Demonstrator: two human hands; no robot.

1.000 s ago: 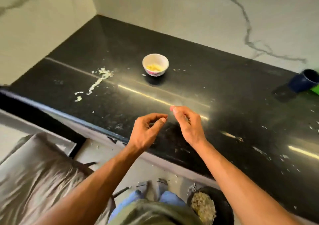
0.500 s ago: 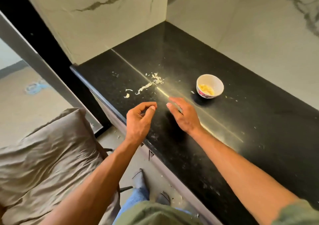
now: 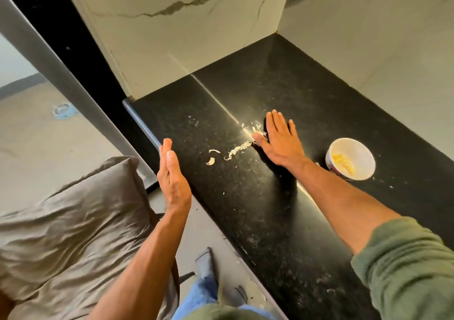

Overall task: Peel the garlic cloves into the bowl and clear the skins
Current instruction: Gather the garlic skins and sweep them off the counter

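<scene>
Black stone is filling most of the view, a counter [image 3: 282, 221] running from the near edge into a far corner between pale veined walls. Nearest, beyond the counter's front edge, a grey cushion [image 3: 61, 221] is lying beside the person's legs. Just at that front edge, the left hand [image 3: 172, 177] is standing on its side, fingers straight and pressed together, palm facing the counter, holding nothing; it appears to be waiting as a catch for whatever gets swept off. Farther in, a trail of garlic skins [image 3: 235, 150] is lying across the middle of the counter, thin pale curls and flakes, with smaller flecks scattered toward the near right. At the far end of that trail the right hand [image 3: 280, 140] is lying flat, palm down, fingers extended and only slightly apart, thumb touching the skins. To its right, well apart from the trail, the bowl [image 3: 351, 158] is sitting with yellowish peeled cloves [image 3: 344, 163] inside.

The skins are looking papery, nearly weightless and brittle, so pinching each one seems a poor bet; pushing them with the hand's edge toward the front edge should gather them better, slowly, since a quick sweep could scatter them.
</scene>
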